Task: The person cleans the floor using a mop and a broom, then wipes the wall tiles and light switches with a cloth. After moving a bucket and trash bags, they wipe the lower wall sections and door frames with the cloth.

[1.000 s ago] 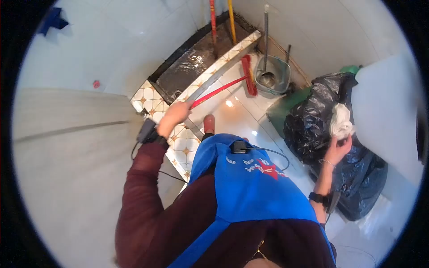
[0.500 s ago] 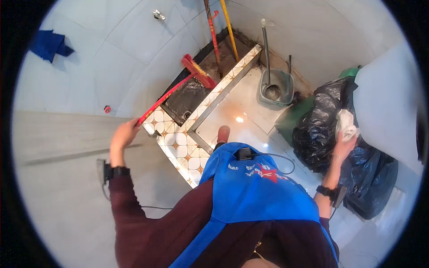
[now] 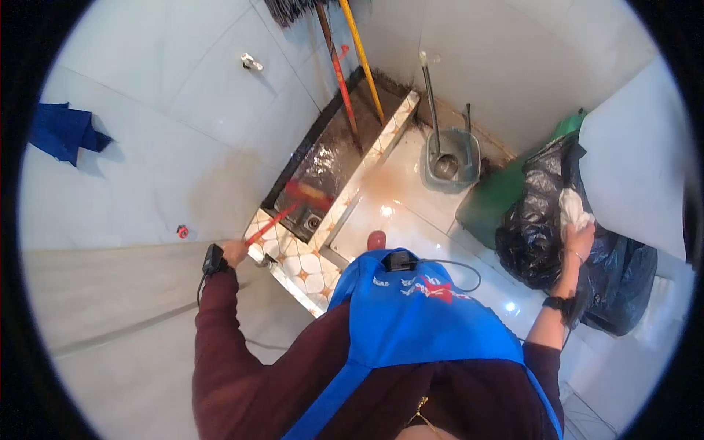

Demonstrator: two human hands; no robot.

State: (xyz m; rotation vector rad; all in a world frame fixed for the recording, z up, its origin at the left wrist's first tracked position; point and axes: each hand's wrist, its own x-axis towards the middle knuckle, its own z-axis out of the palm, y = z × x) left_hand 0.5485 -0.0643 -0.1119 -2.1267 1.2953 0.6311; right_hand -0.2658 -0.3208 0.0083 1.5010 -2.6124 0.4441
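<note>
My left hand (image 3: 235,253) is closed around the red handle of a broom (image 3: 271,224). The broom's head, smeared by motion, is over the wet dark floor of a sunken mop basin (image 3: 325,156), close to its drain (image 3: 313,221). Patterned tiles (image 3: 301,265) edge the basin beneath the handle. On the other side, my right hand (image 3: 579,239) grips a crumpled white cloth (image 3: 574,212). In this view the cloth overlaps a black bin bag (image 3: 534,220) that lines a green bin (image 3: 484,194).
Two long handles, one red-brown (image 3: 343,81) and one yellow (image 3: 362,62), lean in the basin's far corner beside a mop head (image 3: 292,9). A clear bucket (image 3: 460,182) with a ladle stands on the floor. A tap (image 3: 251,62) and blue cloth (image 3: 70,133) are on the wall.
My left hand has moved right and down, drawing the broom head nearer to the drain. The right hand keeps its cloth by the bin bag. The view has shifted slightly.
</note>
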